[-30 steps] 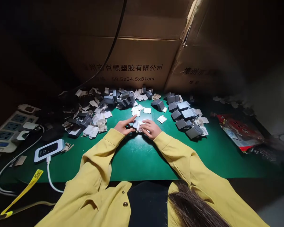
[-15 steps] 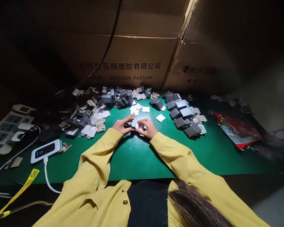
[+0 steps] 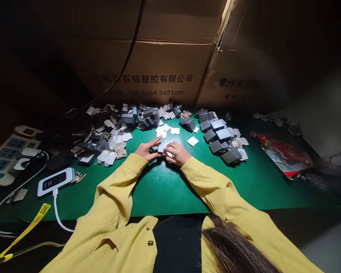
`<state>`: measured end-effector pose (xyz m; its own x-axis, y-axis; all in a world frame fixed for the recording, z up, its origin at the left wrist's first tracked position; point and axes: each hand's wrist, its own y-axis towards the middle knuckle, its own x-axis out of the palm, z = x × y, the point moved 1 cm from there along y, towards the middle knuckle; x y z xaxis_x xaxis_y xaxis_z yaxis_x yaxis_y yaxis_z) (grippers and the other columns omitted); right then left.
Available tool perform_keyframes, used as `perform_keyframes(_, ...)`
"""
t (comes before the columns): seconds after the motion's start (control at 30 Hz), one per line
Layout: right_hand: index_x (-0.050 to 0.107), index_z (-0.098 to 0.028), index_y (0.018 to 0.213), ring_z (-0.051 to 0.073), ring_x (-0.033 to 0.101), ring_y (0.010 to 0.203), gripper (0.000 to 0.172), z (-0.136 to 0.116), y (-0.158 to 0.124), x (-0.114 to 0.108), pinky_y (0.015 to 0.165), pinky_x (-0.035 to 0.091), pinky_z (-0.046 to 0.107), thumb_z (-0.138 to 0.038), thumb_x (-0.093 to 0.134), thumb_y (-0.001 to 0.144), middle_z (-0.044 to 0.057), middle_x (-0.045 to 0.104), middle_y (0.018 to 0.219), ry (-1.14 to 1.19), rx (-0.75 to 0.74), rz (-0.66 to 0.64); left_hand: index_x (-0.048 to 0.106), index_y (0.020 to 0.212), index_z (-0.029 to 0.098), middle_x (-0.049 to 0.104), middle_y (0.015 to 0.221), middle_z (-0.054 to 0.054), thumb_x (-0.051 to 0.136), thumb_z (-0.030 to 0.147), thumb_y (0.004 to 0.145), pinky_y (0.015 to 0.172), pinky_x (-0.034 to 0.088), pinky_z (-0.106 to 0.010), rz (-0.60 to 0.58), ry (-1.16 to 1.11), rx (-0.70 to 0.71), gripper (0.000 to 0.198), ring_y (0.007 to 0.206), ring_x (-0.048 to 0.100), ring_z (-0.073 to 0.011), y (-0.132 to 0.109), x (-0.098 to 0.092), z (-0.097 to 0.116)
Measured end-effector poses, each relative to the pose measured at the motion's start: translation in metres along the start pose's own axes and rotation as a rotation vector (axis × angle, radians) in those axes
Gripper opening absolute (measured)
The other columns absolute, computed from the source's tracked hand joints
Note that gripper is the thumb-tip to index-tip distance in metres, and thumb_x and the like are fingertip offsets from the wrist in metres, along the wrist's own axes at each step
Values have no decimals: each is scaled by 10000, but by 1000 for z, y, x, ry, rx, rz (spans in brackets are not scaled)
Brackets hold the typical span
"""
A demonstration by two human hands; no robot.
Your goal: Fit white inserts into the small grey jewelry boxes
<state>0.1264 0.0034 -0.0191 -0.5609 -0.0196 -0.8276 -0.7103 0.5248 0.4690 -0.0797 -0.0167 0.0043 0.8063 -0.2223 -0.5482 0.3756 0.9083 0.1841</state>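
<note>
A small grey cardboard box [image 3: 160,147] stands between my two hands at the middle of the green table. My left hand [image 3: 146,151] pinches it from the left, thumb low and index finger stretched along its far side. From the right, the curled fingers of my right hand [image 3: 176,152] press at the box's pale open end. The inside of the box and some of my right fingertips are hidden. Just beyond my hands lie loose white cardboard pieces [image 3: 175,131], and another white piece [image 3: 192,141] lies to the right.
Grey boxes and white scraps form a heap [image 3: 102,144] on the left and a stack [image 3: 223,134] on the right. A white device [image 3: 55,182] with a cable and a power strip [image 3: 13,151] lie left. A red plastic packet [image 3: 285,153] lies right. Large cartons [image 3: 159,60] stand behind.
My right hand has shifted slightly right, and its fingers have curled in more at the box's end. My left hand keeps its hold in the same place.
</note>
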Motion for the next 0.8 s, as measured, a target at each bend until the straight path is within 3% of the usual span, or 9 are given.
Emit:
perform_keyframes(0.1,623,-190,987,222,490,952,206,-3,2,-4,838,439,377,-288,614,807,85,605,1008,-78,-16,-42,414,1409,180,619,1244,-117,675,390,739,762,530,-300,-19,37,35,749,1080,612,-262,0,0,3)
perform_keyframes(0.23,641,-206,972,225,500,947,190,-6,2,-5,839,427,382,-291,628,803,74,611,996,-132,-9,-54,556,1271,202,584,1193,-103,573,285,808,840,503,-312,-60,209,143,470,1044,591,-217,0,1,15)
perform_keyframes(0.37,645,-220,1020,223,518,954,229,-5,-1,-2,879,412,400,-287,637,801,63,625,1015,-146,-10,-40,579,1123,208,543,1143,-82,543,233,802,849,489,-315,-115,378,131,324,982,591,-199,0,1,29)
perform_keyframes(0.5,646,-211,998,213,531,940,217,-2,-3,1,889,416,400,-292,639,797,62,636,1002,-121,-25,-18,557,1062,188,533,1100,-85,519,253,813,766,484,-293,-236,509,136,260,846,590,-176,7,-3,40)
perform_keyframes(0.63,640,-186,996,215,529,910,224,2,-4,1,799,463,377,-310,623,810,84,643,962,-27,-24,20,593,1014,204,548,1081,-72,541,271,795,671,451,-268,-414,665,149,235,722,579,-149,19,-9,49)
perform_keyframes(0.8,658,-184,923,207,512,865,164,4,0,-3,782,489,372,-272,618,790,78,632,930,74,-53,30,633,977,205,580,1075,-68,556,224,774,662,428,-248,-537,730,210,218,738,588,-148,32,-14,51)
